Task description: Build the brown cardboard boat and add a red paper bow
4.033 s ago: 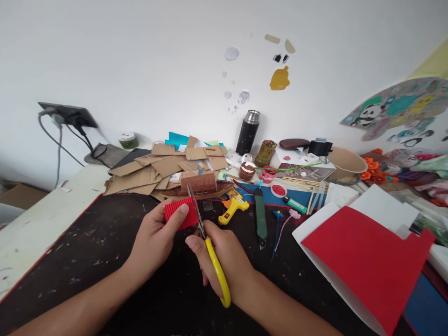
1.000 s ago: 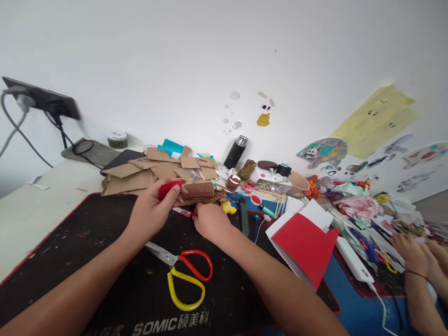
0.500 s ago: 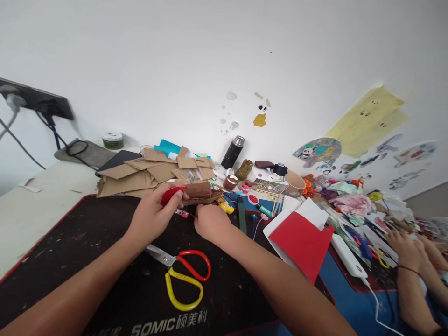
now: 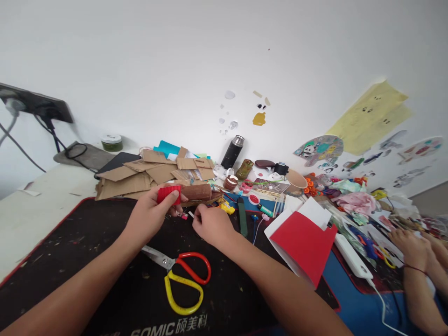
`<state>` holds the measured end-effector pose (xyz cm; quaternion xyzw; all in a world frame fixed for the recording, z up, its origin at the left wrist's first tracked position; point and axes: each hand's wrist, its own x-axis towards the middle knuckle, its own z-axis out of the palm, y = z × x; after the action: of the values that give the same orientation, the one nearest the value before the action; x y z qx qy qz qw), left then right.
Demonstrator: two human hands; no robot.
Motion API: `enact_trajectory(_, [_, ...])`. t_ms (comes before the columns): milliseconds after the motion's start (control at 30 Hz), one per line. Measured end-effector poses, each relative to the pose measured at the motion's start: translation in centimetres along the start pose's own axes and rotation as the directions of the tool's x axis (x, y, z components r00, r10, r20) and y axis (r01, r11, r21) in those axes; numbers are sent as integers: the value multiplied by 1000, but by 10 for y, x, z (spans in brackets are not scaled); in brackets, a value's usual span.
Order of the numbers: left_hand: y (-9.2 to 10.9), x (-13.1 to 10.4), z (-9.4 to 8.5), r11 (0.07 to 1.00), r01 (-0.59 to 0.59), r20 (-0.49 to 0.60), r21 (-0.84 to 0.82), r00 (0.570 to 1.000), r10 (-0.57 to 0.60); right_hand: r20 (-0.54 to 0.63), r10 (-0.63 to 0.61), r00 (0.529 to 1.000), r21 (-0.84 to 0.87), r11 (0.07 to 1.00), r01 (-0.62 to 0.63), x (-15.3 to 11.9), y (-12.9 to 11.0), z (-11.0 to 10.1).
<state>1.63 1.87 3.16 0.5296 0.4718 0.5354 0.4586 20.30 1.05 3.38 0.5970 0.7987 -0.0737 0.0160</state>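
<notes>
My left hand [image 4: 154, 205] is closed on a small piece of red corrugated paper [image 4: 169, 193], its ridged face turned toward me. Just beyond those fingers lies a brown cylinder [image 4: 198, 192]; I cannot tell whether the hand touches it. My right hand [image 4: 212, 224] sits a little to the right, fingers pinched together. A thin whitish strip [image 4: 191, 214] shows at its fingertips, the rest hidden. Below both hands, scissors [image 4: 175, 270] with one red and one yellow handle lie on the black mat [image 4: 115, 289].
Cardboard pieces [image 4: 122, 184] are piled behind my left hand. A black thermos [image 4: 233, 153] stands by the wall. To the right lie a green-handled tool [image 4: 241, 217], a folded red sheet [image 4: 303, 242] and a white corded device [image 4: 353, 256]. Another person's hands [image 4: 408, 245] are at far right.
The red corrugated paper has turned in my left hand, so more of its ridged face shows. My right hand has shifted slightly left and down, and a whitish strip now shows at its fingertips.
</notes>
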Motion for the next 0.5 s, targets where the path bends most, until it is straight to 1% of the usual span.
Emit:
enact_trajectory(100, [-5,2,1,998,60,3,-20,998,-60,-61,37,997,83,996,-32,-5,3,-2])
enact_trajectory(200, [-11,2,3,996,91,25,21,995,-91,-161,87,983,239,970,-47,-7,7,-4])
enact_trajectory(267, [-13,2,3,994,107,37,33,993,-108,-209,108,972,309,950,-39,-5,8,-5])
enact_trajectory(367, [-16,3,4,990,135,54,27,989,-136,-244,113,963,343,939,-23,1,9,-4])
enact_trajectory(500, [-19,4,4,985,172,64,23,983,-173,-257,83,963,319,948,3,7,5,0])
